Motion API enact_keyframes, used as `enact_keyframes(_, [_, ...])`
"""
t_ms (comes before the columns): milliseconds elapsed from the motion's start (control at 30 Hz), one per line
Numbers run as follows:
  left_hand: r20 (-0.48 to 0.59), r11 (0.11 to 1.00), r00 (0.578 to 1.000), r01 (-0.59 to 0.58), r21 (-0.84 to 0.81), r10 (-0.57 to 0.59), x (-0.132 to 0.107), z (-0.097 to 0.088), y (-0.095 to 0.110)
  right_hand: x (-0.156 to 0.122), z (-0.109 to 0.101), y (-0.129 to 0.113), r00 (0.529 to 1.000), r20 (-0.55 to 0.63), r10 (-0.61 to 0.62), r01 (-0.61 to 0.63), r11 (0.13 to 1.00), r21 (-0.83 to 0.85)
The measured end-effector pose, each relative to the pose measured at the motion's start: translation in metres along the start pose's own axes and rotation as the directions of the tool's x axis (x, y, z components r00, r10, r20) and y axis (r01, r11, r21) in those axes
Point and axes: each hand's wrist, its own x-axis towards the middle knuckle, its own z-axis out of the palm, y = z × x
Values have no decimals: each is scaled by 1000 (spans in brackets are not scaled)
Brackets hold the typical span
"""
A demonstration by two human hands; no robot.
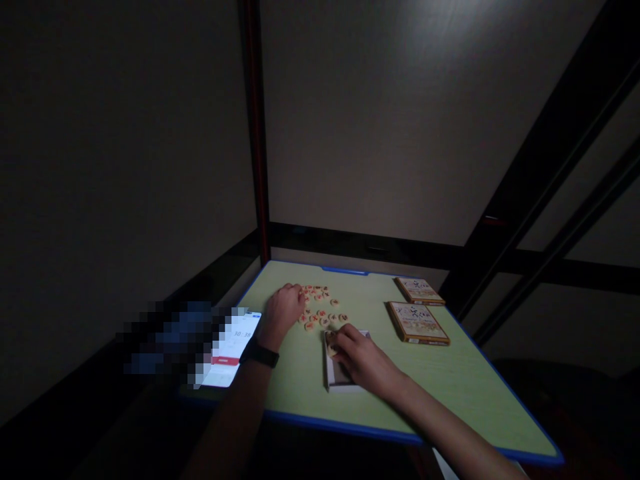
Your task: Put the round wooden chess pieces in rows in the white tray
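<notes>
Round pale xiangqi pieces with red and dark characters lie loosely spread on the green tabletop. My left hand rests at the left side of these pieces, its fingers curled in; whatever they hold is hidden. A small open box with white walls and a dark inside stands nearer to me. Over its far left corner, my right hand is closed, thumb and fingers pinched at a few xiangqi pieces. Part of the box is hidden beneath that hand.
Two flat printed boxes with brown edges lie at the table's right. A lit phone showing a timer is at the left edge, partly pixelated. Blue trim borders the table. Dark walls enclose the far and left sides.
</notes>
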Motion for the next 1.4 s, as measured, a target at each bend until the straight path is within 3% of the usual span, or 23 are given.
enact_keyframes(267, [5,1000,1000,-4,-4,4,-1,-1,0,-2,2,1,999,-46,-19,21,998,56])
enact_keyframes(467, [-4,1000,1000,-11,12,11,-1,-1,0,-1,-27,10,994,-102,29,-19,995,97])
enact_keyframes(533, [-6,999,1000,-21,28,22,-1,-1,-1,11,-41,24,994,-83,72,-66,995,68])
enact_keyframes(667, [-95,993,991,-85,79,93,-1,5,-6,47,-56,56,982,91,165,-157,983,-93])
enact_keyframes(800, [-202,991,971,-115,66,127,-1,22,-15,70,-46,71,979,162,120,-101,987,-123])
enact_keyframes(1000, [-195,964,944,-263,48,267,2,47,-18,62,-26,76,991,122,50,-45,998,-46])
enact_keyframes(1167, [-137,901,892,-433,16,431,3,50,-17,58,-20,76,996,73,45,-47,999,19])
enact_keyframes(1400, [-94,919,923,-381,-99,373,0,42,-11,60,-15,72,996,2,92,-92,994,53])
